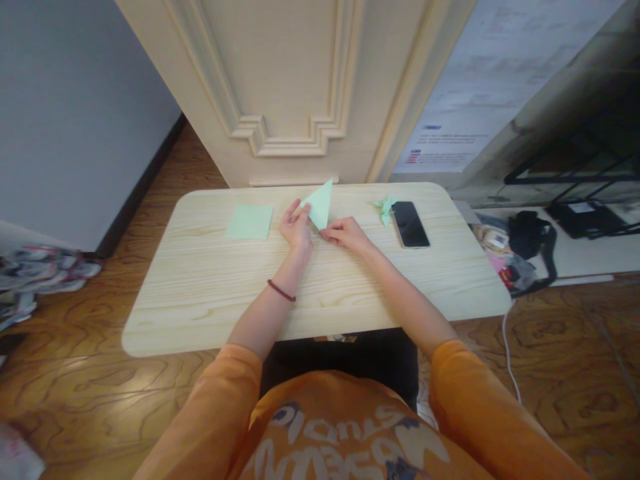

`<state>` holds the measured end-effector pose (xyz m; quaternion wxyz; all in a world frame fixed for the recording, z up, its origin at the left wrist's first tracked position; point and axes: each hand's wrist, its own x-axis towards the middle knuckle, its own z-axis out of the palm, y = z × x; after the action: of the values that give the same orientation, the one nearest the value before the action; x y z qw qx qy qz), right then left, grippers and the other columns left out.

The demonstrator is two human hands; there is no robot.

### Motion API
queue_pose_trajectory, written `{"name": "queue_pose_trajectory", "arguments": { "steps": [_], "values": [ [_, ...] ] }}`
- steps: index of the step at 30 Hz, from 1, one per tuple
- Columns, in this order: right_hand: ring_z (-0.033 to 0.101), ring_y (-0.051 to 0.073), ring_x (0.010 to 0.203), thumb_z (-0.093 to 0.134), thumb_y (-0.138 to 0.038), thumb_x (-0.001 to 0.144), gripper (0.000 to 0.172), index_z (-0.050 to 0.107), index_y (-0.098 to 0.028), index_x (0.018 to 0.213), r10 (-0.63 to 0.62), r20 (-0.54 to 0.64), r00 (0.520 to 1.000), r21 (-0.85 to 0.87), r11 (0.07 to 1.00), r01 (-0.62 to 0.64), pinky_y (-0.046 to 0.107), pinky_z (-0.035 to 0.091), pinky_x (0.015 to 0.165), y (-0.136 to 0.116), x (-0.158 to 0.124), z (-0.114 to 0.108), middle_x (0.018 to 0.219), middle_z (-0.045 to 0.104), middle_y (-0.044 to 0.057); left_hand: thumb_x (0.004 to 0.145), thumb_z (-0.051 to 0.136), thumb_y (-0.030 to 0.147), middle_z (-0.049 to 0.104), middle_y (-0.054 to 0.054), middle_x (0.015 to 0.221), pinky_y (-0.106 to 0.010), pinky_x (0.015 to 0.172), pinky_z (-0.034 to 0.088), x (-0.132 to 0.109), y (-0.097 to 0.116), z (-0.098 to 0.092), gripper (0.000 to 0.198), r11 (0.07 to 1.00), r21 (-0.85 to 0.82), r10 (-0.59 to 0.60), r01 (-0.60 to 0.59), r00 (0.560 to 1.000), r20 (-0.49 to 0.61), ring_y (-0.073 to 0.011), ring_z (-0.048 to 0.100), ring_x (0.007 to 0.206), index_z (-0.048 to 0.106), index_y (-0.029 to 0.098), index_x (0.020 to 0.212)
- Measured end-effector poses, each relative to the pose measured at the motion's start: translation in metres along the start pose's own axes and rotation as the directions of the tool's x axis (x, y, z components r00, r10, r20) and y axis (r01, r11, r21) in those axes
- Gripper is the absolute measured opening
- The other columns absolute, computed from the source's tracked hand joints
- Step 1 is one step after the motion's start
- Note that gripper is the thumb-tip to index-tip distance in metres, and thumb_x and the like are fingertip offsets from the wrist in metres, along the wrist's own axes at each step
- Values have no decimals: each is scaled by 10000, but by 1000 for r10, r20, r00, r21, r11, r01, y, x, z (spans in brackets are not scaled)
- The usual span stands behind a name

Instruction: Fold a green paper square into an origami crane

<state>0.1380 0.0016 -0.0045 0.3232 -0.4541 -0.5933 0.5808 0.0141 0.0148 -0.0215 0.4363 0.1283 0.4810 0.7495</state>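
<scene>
A light green sheet of origami paper [321, 203], folded into a triangle, is held up above the table between both hands. My left hand [297, 228] grips its left side, with the thumb over the front. At the lower corner, the fingertips of my right hand [347, 235] pinch the paper. Left of my hands lies a flat square of green paper [249, 221]; whether it is one sheet or a stack I cannot tell. On the right sits a small folded green paper figure [385, 208], close beside a black phone [411, 224].
The pale wood-grain table [210, 293] has rounded corners and stands against a cream panelled door [295, 80]. At the right, a low white shelf [575, 257] carries a black bag [530, 235] and small items. A white cable [507, 353] hangs by the table's right edge. Shoes [50, 270] are at the left.
</scene>
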Motion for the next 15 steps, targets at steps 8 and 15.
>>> {"name": "queue_pose_trajectory", "arguments": {
  "steps": [8,15],
  "values": [
    [357,48,414,719,-369,684,264,680,-113,633,48,42,998,76,996,-51,219,221,420,0,0,0,455,519,-31,665,827,194,727,-61,828,-257,782,530,-1,2,1,467,1000,29,5,-4,999,-35,-153,694,831,681,131,1104],
    [385,49,415,696,-378,756,302,650,-119,607,46,67,997,75,996,-51,207,244,422,-1,-2,2,450,504,-34,696,809,194,736,-78,888,-262,788,545,-1,4,1,469,1000,23,2,-1,999,-43,-157,698,847,670,137,1140]
  ]
}}
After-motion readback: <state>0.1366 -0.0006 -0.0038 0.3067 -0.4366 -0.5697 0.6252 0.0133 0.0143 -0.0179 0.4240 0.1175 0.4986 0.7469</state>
